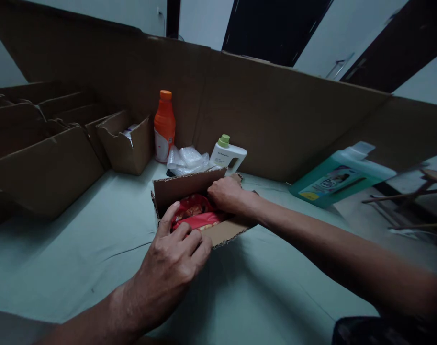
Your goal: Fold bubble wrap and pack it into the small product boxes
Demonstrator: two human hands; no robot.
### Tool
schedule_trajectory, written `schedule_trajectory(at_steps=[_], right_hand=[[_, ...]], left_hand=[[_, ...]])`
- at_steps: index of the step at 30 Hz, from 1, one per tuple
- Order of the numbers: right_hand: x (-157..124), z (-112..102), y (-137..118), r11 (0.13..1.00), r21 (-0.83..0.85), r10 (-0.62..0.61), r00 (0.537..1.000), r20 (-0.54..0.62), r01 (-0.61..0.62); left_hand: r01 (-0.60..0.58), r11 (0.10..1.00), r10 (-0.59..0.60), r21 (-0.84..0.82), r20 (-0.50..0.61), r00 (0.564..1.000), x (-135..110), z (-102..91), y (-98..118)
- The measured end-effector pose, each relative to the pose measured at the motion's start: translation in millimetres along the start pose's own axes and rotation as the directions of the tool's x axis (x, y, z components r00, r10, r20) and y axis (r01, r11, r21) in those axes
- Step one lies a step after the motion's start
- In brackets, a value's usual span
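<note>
A small open cardboard box (pixel 223 233) stands on the pale green cloth in front of me. Inside lie shiny red packets (pixel 200 220) with a food picture on them. My left hand (pixel 177 254) is at the near left corner of the box, its fingers hooked over the near wall and touching or close to the packets; its thumb is hidden. My right hand (pixel 227 194) reaches into the right end of the box with curled fingers. Their tips are hidden, so what they hold cannot be made out.
Behind the box are an orange bottle (pixel 164 124), bubble wrap (pixel 189 160) and a white bottle with a green cap (pixel 225 154). Several cardboard boxes (pixel 60 167) stand at left. A large green-liquid jug (pixel 338 175) is at right. A tall cardboard wall (pixel 268 115) closes the back.
</note>
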State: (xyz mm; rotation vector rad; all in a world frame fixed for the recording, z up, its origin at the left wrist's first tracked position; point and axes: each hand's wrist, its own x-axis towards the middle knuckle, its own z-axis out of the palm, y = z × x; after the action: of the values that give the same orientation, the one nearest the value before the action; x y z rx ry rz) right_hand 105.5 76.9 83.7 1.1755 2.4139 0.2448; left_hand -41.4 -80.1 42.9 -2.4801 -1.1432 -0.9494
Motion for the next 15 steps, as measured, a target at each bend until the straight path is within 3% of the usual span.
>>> schedule_trajectory(at_steps=[3, 5, 7, 8, 10, 11, 12, 13, 15], right_hand=[[-1.7, -1.8, -2.5, 1.000, 0.007, 0.011, 1.000, -0.005, -0.011], [-17.2, -6.7, 7.8, 1.000, 0.018, 0.024, 0.999, -0.045, -0.024], [-47.2, -7.4, 28.6, 0.995, 0.084, 0.077, 0.974, -0.211, -0.060], [-66.3, -3.6, 41.1, 0.985, 0.150, 0.136, 0.932, -0.336, -0.090], [-105.8, 14.8, 64.4, 0.924, 0.353, 0.333, 0.766, -0.550, -0.148], [-122.6, 29.3, 72.3, 0.870, 0.469, 0.431, 0.698, -0.572, -0.153], [-135.3, 46.6, 76.1, 0.802, 0.582, 0.505, 0.672, -0.541, -0.135], [-142.6, 65.6, 75.3, 0.723, 0.683, 0.552, 0.682, -0.480, -0.105], [-139.3, 103.1, 60.1, 0.562, 0.826, 0.543, 0.767, -0.341, -0.031]], left_hand=[[0.006, 1.000, -0.006, 0.000, -0.007, 1.000, -1.5, 1.6, -0.5], [0.021, 1.000, -0.022, -0.023, -0.061, 0.998, -7.7, -1.5, 0.7], [0.037, 0.999, -0.044, -0.040, -0.186, 0.982, -19.6, -6.9, 1.9], [0.060, 0.997, -0.071, -0.049, -0.258, 0.964, -27.5, -9.1, 2.1], [0.165, 0.981, -0.192, -0.106, -0.347, 0.918, -46.2, -8.2, 0.6], [0.251, 0.954, -0.293, -0.163, -0.336, 0.895, -56.2, -3.9, -0.9], [0.349, 0.909, -0.405, -0.229, -0.281, 0.870, -65.8, 3.2, -2.6], [0.446, 0.846, -0.509, -0.291, -0.195, 0.838, -74.8, 12.8, -4.3], [0.595, 0.700, -0.651, -0.395, -0.010, 0.759, -88.6, 36.2, -6.9]])
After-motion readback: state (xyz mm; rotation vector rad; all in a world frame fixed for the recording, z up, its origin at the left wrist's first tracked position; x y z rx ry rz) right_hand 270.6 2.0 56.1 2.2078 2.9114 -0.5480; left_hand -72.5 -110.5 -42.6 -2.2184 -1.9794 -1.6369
